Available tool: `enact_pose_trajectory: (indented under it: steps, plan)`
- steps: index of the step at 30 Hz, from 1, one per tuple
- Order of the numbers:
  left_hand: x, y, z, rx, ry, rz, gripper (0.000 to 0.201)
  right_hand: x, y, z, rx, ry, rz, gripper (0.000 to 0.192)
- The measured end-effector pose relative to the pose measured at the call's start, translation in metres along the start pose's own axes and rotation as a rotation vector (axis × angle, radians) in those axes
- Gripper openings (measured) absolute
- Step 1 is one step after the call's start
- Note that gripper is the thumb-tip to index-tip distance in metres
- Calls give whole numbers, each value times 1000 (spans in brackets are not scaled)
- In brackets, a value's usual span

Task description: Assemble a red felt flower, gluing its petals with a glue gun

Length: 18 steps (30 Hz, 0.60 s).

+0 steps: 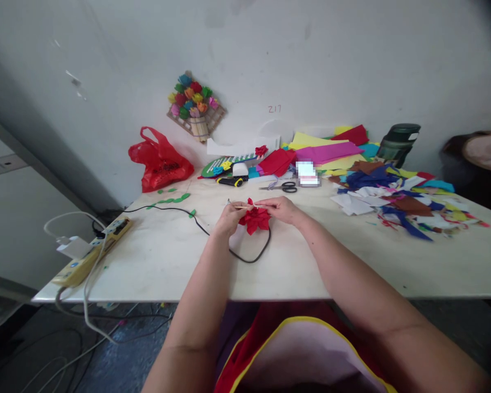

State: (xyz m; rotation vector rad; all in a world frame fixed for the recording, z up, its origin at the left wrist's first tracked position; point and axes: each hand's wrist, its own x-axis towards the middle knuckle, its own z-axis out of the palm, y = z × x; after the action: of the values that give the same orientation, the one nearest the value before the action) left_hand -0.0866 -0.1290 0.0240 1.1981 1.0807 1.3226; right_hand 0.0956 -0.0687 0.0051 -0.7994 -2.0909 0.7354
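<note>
Overhead, pale cluttered table against grey wall

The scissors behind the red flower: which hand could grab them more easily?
Probably the right hand. The scissors lie just beyond it, while the left hand sits farther off, holding a thin stick at the flower.

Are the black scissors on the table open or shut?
Shut, as far as shows: the scissors lie flat on the table with blades together in one line, handles side by side.
</note>
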Motion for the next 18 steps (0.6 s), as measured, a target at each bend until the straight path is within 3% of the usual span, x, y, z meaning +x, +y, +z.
enact_pose_trajectory:
  steps: [8,15,18]
  plan:
    - [2,-3,-1,-23,-4,-8,36,-1,-5,0,-85,16,-88,50]
    - [5,-8,-2,15,-16,-14,33,2,3,6,3,73,-26,23]
    - [5,-8,-2,30,-21,0,31,2,3,7,23,65,-1,21]
